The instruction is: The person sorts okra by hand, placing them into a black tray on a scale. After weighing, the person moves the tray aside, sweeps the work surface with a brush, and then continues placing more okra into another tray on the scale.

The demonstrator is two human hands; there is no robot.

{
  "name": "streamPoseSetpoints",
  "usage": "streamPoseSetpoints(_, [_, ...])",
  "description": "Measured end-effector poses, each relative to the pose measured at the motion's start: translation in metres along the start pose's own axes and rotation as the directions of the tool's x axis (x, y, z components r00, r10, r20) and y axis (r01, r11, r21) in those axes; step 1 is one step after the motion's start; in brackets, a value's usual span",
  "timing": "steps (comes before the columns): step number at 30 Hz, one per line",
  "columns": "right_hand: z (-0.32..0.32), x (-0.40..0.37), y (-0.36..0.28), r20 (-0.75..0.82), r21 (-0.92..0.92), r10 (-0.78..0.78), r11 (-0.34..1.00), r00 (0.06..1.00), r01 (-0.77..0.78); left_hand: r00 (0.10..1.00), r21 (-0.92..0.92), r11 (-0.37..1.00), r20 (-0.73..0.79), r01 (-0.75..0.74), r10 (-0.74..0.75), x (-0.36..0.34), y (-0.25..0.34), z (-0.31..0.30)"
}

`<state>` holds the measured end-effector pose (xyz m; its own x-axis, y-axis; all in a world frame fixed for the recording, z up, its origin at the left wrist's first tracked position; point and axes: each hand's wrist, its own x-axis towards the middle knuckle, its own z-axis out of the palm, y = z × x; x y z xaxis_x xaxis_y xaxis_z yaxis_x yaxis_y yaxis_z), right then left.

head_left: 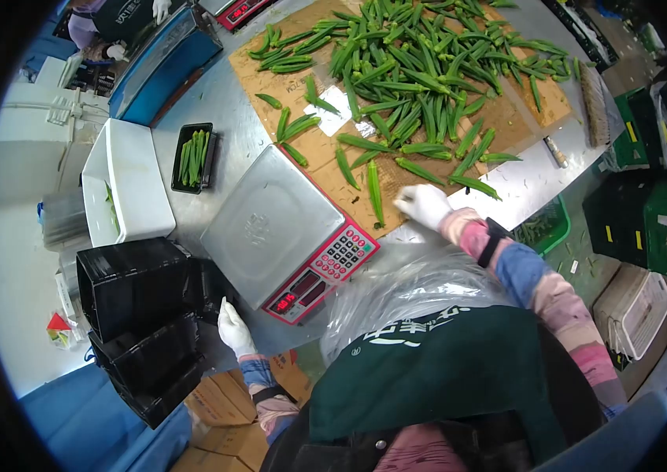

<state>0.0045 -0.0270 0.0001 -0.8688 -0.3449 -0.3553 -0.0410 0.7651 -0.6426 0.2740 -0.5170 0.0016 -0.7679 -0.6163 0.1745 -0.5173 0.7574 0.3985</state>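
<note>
1. Though piled on cardboard (327,171), okra pods (408,86): probably light, firm, snappable; best held mid-pod.
2. In right hand (425,206), fingers curled, pinch unclear.
3. On left hand (236,329), beside black trays (130,287), fingers extended.

Illumination bright and cool overall. Glare noted on the metal tabletop (506,187), right of centre; softer sheen on the scale's platform (266,224) and the clear plastic bag (420,279). Black crates (133,287) read very dark. Wide-angle distortion evident: curved edges, black vignette at corners. Fine print illegible.
</note>
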Motion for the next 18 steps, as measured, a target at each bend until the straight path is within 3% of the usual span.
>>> streamPoseSetpoints(3, [0.008, 0.046, -0.038, -0.016, -0.065, -0.059, 0.996, 0.998, 0.058, 0.995, 0.129, 0.991, 0.097, 0.018, -0.031, -0.010, -0.003, -0.001])
streamPoseSetpoints(4, [0.013, 0.058, -0.046, -0.034, -0.124, -0.096, 0.988, 0.995, 0.091, 0.993, 0.078, 0.997, 0.111, 0.022, -0.031, -0.010, -0.002, -0.003])
streamPoseSetpoints(8, [0.038, 0.096, -0.066, 0.031, -0.292, -0.081, 0.953, 0.996, 0.087, 0.926, -0.355, 0.865, 0.265, 0.355, -0.271, 0.003, -0.043, 0.002])
streamPoseSetpoints(10, [0.062, 0.104, -0.059, -0.144, -0.301, -0.188, 0.943, 0.972, 0.138, 0.876, -0.427, 0.772, 0.327, 0.471, -0.354, 0.004, -0.037, -0.003])
streamPoseSetpoints(13, [0.078, 0.118, -0.055, -0.231, -0.293, -0.206, 0.947, 0.951, 0.133, 0.949, -0.416, 0.855, 0.203, 0.308, -0.242, 0.010, -0.056, 0.004])
streamPoseSetpoints(14, [0.080, 0.118, -0.055, -0.249, -0.267, -0.199, 0.955, 0.948, 0.131, 0.975, -0.145, 0.967, 0.102, 0.209, -0.196, 0.010, -0.033, -0.006])
streamPoseSetpoints(15, [0.079, 0.117, -0.054, -0.266, -0.244, -0.195, 0.961, 0.944, 0.130, 0.994, 0.034, 0.996, 0.066, 0.086, -0.088, 0.012, -0.012, -0.014])
streamPoseSetpoints(17, [0.061, 0.100, -0.054, -0.218, -0.117, -0.193, 0.978, 0.957, 0.171, 0.990, 0.389, 0.911, 0.048, -0.139, 0.131, 0.015, 0.017, -0.027])
streamPoseSetpoints(18, [0.051, 0.087, -0.050, -0.208, -0.085, -0.182, 0.982, 0.961, 0.168, 0.993, 0.378, 0.920, 0.093, -0.107, 0.077, 0.016, 0.028, -0.030])
